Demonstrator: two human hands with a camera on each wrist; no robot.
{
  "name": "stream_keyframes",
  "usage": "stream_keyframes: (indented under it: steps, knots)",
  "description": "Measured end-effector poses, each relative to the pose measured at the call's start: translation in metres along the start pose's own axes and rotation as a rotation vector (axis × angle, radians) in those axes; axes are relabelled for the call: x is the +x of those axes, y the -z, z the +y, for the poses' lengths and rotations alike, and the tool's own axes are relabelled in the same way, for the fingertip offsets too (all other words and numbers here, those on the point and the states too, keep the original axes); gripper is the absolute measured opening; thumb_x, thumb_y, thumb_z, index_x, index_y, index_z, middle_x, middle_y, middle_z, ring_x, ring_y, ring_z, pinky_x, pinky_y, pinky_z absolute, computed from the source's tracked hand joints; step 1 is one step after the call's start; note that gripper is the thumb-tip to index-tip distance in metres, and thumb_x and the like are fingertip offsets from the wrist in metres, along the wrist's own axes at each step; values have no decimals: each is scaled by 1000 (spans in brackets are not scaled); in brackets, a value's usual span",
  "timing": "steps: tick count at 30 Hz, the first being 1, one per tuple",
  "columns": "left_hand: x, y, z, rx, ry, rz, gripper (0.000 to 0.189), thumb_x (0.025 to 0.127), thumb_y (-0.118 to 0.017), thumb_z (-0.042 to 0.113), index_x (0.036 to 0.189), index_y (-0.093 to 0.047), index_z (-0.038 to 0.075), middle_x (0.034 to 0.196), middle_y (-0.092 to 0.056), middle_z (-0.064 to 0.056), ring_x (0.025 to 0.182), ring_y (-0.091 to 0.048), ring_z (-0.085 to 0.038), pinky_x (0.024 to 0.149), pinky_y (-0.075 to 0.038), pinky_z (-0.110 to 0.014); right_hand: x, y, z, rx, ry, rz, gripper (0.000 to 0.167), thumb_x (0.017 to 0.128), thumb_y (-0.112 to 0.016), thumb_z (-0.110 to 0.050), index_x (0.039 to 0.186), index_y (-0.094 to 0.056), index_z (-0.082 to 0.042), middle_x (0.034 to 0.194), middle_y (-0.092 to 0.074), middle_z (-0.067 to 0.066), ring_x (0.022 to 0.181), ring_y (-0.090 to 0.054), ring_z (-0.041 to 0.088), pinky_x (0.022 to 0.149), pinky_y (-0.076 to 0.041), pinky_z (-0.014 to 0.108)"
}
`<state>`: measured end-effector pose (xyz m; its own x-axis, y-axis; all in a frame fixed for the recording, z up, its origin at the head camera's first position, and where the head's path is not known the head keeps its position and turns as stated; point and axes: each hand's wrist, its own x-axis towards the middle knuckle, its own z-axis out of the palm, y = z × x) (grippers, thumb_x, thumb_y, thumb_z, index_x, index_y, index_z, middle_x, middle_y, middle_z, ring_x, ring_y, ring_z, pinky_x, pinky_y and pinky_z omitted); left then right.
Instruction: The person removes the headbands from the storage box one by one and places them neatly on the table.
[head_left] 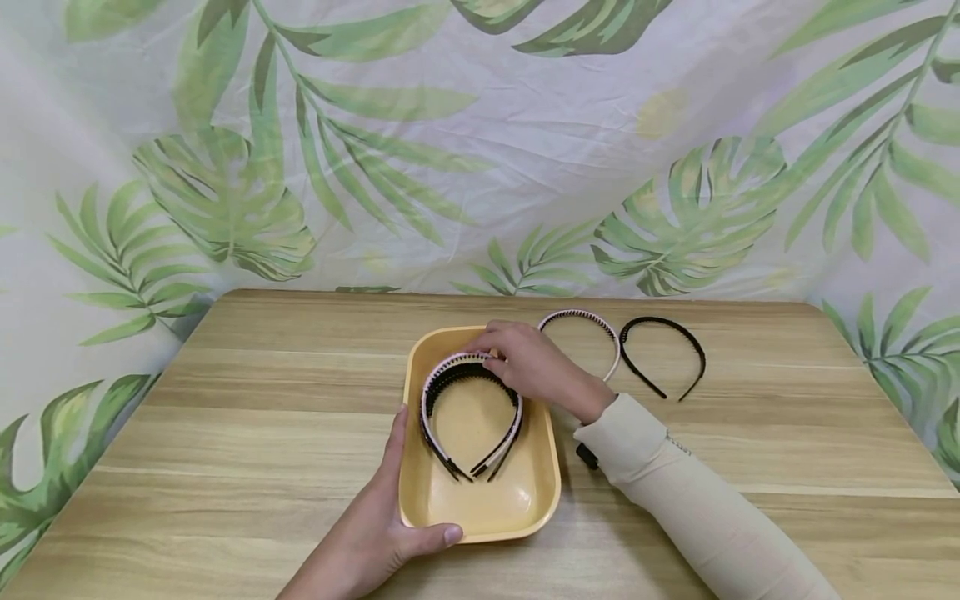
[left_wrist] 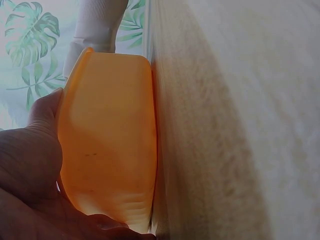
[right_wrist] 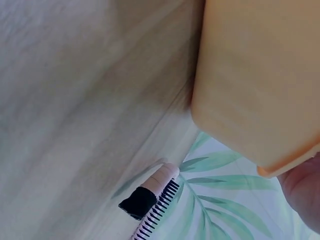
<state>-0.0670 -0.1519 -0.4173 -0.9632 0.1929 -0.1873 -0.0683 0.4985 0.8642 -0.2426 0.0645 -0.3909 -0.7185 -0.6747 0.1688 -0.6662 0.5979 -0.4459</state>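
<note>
My left hand (head_left: 375, 508) grips the near left corner of a yellow plastic tray (head_left: 487, 525), thumb over the near rim and fingers along the left wall. In the left wrist view the tray's side wall (left_wrist: 110, 130) rises beside the palm. My right hand (head_left: 525, 358) reaches over the tray's far right rim. Its thumb and fingertips pinch the arch of a pale pink toothed headband (head_left: 433, 382). Several headbands lie nested inside the tray, with black toothed headbands (head_left: 450, 375) within the pink arch and their tips toward me.
Right of the tray lie a white-and-pink headband with black teeth (head_left: 617, 346) and a black headband (head_left: 703, 354). The right forearm partly covers the first one. A wooden table (head_left: 247, 433) carries everything; a leaf-print cloth (head_left: 525, 167) hangs behind it.
</note>
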Motion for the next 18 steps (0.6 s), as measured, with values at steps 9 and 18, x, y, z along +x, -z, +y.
stream_keyframes:
  steps: [9,18]
  knots:
    - [0,-1,-3,-17,-67,10,144,72,-95,43,169,11,30,177,-8,-9,153,-34,-32,116,-27,-16,-2,6,-3,52,-12,18,27,98,-69,-3,122,-78,-10,110,-75,7,89,-67,17,79,-54,30]
    - [0,-1,-2,-18,-64,9,146,71,-96,43,169,12,28,177,-9,-8,153,-33,-31,115,-27,-14,-7,15,-5,83,-21,58,26,99,-68,-3,122,-79,-9,111,-76,7,89,-67,17,79,-55,30]
